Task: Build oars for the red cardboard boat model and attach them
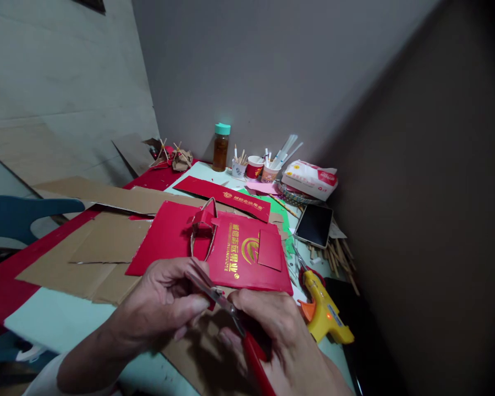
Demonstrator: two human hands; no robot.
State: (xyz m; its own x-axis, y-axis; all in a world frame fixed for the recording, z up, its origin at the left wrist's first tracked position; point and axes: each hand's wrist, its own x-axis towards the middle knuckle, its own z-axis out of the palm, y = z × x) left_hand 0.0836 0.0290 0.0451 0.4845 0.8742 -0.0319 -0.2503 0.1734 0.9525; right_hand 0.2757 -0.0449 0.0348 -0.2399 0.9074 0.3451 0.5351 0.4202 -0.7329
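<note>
- A right hand [278, 319] closes around red-handled scissors [253, 352], apparently for control.
- The left hand [169, 291] pinches a small red piece [212, 306], partly hidden, beside the blades, seemingly steadying it.
- Just beyond, red cardboard [225, 258] lies flat; a glue gun [328, 313] rests within right-hand reach.
- Pale table [58, 313], plain grey wall [251, 71] behind.

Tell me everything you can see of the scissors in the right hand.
The scissors have grey, metal-looking blades and a red handle, probably plastic, partly hidden by the right hand gripping it. They slant, tips pointing forward and left, close to the left hand, nearer the wearer than the red panel with gold lettering. The blades look slightly parted; whether they touch the small red scrap there is unclear.
</note>
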